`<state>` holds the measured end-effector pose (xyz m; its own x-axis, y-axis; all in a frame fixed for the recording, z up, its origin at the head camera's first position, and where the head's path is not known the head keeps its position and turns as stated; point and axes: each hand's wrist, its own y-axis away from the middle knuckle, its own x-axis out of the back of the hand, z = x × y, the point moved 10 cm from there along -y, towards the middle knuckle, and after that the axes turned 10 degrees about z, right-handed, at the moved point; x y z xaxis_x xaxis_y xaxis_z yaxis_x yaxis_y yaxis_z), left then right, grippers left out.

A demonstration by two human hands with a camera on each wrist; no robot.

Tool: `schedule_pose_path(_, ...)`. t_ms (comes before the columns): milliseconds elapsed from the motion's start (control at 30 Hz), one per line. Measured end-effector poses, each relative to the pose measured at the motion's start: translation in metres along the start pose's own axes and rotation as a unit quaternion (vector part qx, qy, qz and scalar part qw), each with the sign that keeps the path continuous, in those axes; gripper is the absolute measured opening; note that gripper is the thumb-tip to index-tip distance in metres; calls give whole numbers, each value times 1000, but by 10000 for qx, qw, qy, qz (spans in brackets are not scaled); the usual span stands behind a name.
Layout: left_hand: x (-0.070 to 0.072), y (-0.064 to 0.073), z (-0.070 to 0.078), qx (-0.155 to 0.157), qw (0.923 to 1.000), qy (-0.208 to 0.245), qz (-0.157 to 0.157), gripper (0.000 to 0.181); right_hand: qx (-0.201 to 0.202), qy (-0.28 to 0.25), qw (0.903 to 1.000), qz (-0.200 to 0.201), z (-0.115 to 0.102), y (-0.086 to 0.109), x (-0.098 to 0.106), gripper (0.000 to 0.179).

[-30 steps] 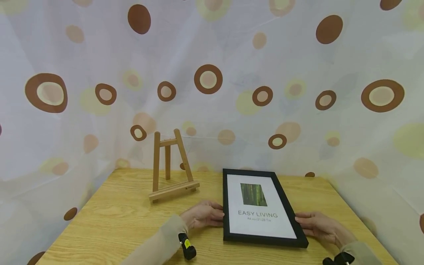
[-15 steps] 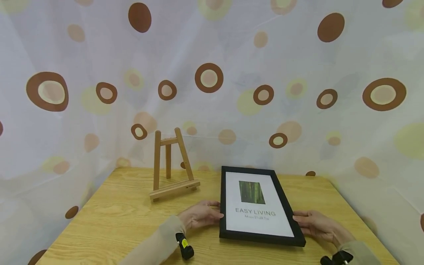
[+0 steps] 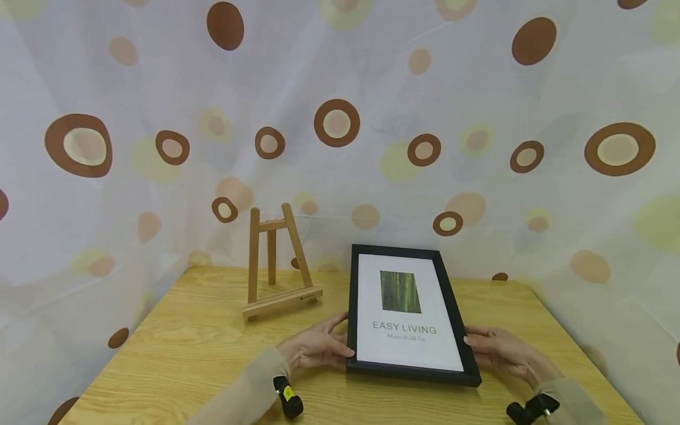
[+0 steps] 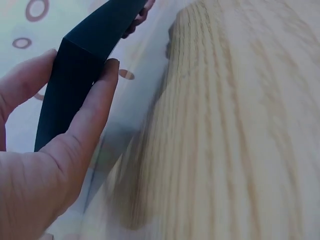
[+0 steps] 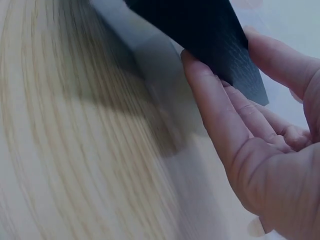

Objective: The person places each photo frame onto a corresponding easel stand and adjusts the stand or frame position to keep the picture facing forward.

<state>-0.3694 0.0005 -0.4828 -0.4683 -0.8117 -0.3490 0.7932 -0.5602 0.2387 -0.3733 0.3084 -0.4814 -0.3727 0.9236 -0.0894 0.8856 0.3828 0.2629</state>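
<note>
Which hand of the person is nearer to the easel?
Left. The left hand holds the left edge of the frame, to the right of the easel and nearer the camera; the right hand holds the opposite edge, farther right.

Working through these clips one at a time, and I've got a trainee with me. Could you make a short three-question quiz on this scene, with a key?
1. True or false: in the head view, the easel stands to the left of the frame, apart from it.

2. What do the left hand and right hand grip?
A) the easel
B) the frame
C) nothing

3. Fill in: the frame's large lettering reads "EASY ____".

Key:
1. True
2. B
3. LIVING
</note>
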Motion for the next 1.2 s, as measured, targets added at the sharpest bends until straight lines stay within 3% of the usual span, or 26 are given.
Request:
schedule_pose_path(300,9,7,10,-228,9991,-297,215,103,286,29,9990,335,-13,-3,-6,80)
schedule_pose_path(600,21,21,17,-458,9964,-616,365,105,677,705,9922,778,-24,-7,-17,76)
schedule_pose_path(833,28,26,18,-514,9950,-736,437,98,694,490,9928,840,-30,-10,-24,76)
schedule_pose_path(967,28,26,19,-503,9953,-731,390,82,623,301,9946,770,-29,-10,-27,79)
schedule_pose_path(1200,30,26,20,-544,9954,-686,389,78,392,-14,9990,-195,-21,-4,-46,92)
